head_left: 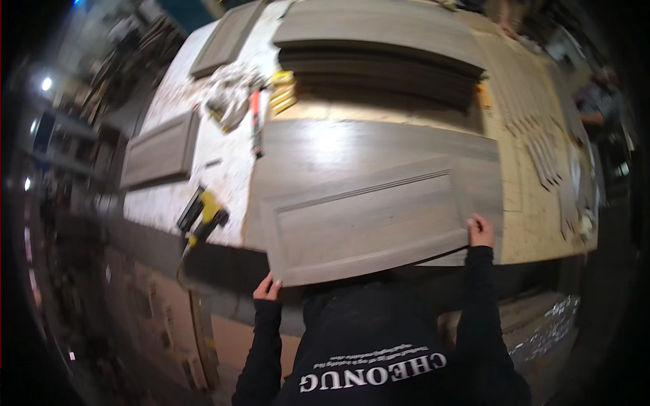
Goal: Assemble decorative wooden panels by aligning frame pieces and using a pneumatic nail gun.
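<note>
A grey-brown wooden cabinet door (365, 227) with a recessed panel is tilted between my two hands at the near side of the bench. My left hand (267, 287) grips its lower left corner, with fingertips over the edge. On the right edge, my right hand (481, 231) closes around the frame. Beneath and beyond it lies a larger flat wooden panel (379, 142) of the same grey-brown colour, with light glaring off its surface. To the left of the door rests a yellow and black nail gun (202, 213) with a hose.
Stacked panels (379, 51) stand at the far side. Two framed doors (159, 150) lie at left, near a crumpled plastic bag (230, 98), a red-handled tool (256, 122) and yellow packets (283, 91). Narrow wooden strips (542, 159) spread across the right. Another person (599, 98) is at far right.
</note>
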A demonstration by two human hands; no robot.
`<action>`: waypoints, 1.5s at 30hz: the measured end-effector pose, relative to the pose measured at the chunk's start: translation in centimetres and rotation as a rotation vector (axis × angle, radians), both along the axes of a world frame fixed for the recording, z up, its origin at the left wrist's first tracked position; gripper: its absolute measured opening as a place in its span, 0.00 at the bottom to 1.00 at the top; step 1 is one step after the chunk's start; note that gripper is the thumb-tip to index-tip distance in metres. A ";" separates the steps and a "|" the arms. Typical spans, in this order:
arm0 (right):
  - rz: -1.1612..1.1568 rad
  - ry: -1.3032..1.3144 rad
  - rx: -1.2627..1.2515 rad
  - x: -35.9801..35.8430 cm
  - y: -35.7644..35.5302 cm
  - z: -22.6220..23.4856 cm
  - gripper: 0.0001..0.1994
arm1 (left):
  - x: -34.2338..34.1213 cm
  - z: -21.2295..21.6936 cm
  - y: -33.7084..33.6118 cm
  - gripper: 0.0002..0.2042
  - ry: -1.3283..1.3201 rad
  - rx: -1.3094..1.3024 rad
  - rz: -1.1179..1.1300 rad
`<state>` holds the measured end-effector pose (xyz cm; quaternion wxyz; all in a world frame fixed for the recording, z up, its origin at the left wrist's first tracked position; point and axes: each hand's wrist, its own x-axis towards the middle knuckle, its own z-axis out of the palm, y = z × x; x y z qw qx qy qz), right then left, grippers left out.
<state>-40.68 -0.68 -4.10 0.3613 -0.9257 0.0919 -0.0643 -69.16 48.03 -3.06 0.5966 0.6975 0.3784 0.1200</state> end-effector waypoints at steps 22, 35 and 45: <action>0.043 0.197 0.414 2.3 -4.0 -1.3 0.18 | -1.1 3.1 -2.8 0.22 0.095 0.369 -0.017; 0.056 0.233 0.338 3.6 -3.3 -0.8 0.22 | -0.6 3.9 -0.2 0.18 0.039 0.077 -0.128; 0.044 0.166 -0.113 8.5 3.7 0.8 0.35 | 5.8 7.2 -3.1 0.18 -0.041 0.127 0.125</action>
